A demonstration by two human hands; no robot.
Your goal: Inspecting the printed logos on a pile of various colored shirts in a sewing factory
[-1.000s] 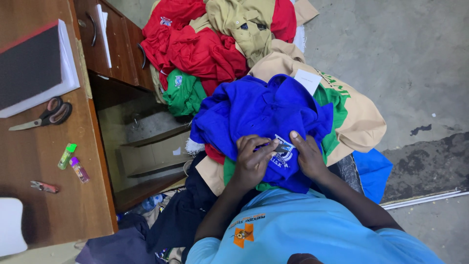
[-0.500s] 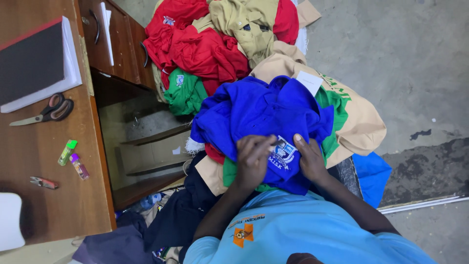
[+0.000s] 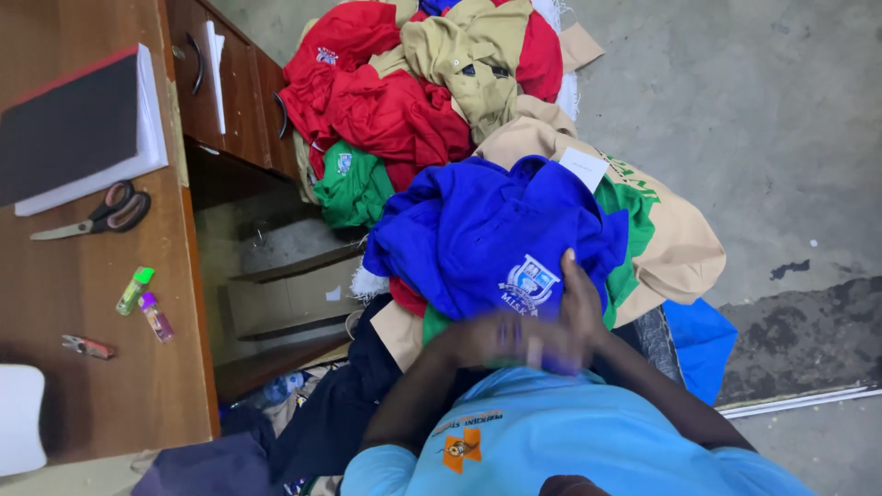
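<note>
Right hand (image 3: 581, 308) rests on blue shirt (image 3: 487, 239), near edge.

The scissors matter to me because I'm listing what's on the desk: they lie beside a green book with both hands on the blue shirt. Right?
Not quite. The book beside the scissors has a black cover with a red edge, not green, as the head view shows. The rest holds: the left hand and the right hand are both on the blue shirt.

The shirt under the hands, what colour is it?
Bright blue shirt with a white crest, seen in the head view.
</note>
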